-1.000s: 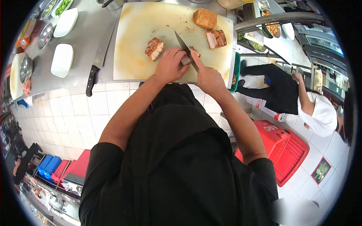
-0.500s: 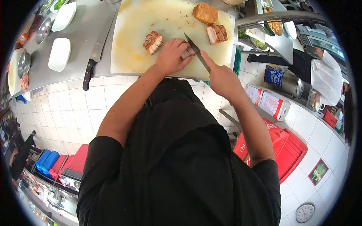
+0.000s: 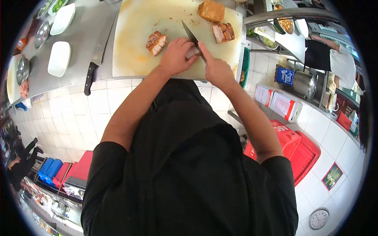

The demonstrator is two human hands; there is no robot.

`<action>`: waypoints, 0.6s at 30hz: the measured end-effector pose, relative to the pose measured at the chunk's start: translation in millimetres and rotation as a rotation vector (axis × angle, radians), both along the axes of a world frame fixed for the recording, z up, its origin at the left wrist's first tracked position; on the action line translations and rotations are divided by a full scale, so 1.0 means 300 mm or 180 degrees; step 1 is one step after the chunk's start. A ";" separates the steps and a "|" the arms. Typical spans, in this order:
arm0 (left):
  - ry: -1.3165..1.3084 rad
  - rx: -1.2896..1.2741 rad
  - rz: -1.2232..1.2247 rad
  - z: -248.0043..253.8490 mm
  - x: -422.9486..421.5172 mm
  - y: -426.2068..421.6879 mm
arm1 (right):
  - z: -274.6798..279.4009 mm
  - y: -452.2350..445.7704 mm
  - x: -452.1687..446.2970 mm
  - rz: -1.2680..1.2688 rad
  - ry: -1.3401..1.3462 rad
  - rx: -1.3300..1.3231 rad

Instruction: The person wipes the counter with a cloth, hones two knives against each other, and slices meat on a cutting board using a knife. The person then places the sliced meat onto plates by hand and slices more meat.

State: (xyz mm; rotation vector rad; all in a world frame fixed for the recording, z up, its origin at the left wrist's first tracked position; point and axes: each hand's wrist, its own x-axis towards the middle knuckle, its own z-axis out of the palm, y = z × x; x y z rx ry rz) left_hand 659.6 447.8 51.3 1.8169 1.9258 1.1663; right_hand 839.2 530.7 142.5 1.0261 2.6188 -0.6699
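Observation:
On the white cutting board (image 3: 132, 63), my left hand (image 3: 177, 56) presses with bent fingers on a pale-sided piece of roast meat (image 3: 192, 52), partly hidden beneath it. My right hand (image 3: 219, 71) is wrapped round the handle of a knife (image 3: 190, 34), whose dark blade points away and to the left, against or just beside that piece's right end. Left of my hands lies a cut chunk of browned roast meat (image 3: 156, 43). Beyond them to the right are another cut chunk (image 3: 223, 33) and a larger golden-crusted block (image 3: 211, 11).
A cleaver (image 3: 91, 78) lies left of the board, its black handle jutting past the counter edge. White dishes (image 3: 60, 59) and metal bowls (image 3: 23, 69) stand farther left. A metal rail (image 3: 291, 14) runs at the right. Another person (image 3: 341, 66) stands far right.
My right hand has pushed the knife forward and to the left, so its tip reaches farther over the board. My left hand stays on the meat. The view has shifted slightly.

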 end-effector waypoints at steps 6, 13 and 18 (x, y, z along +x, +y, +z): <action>0.0000 0.0060 0.0019 0.033 0.002 -0.039 | 0.053 0.021 0.004 -0.0095 0.0073 -0.0090; -0.0146 0.0008 0.0209 0.036 0.005 -0.132 | 0.225 -0.089 0.021 -0.0094 -0.0154 -0.0332; -0.0053 0.0135 0.0225 0.018 0.005 -0.127 | 0.215 -0.120 0.001 0.0061 -0.0442 -0.0338</action>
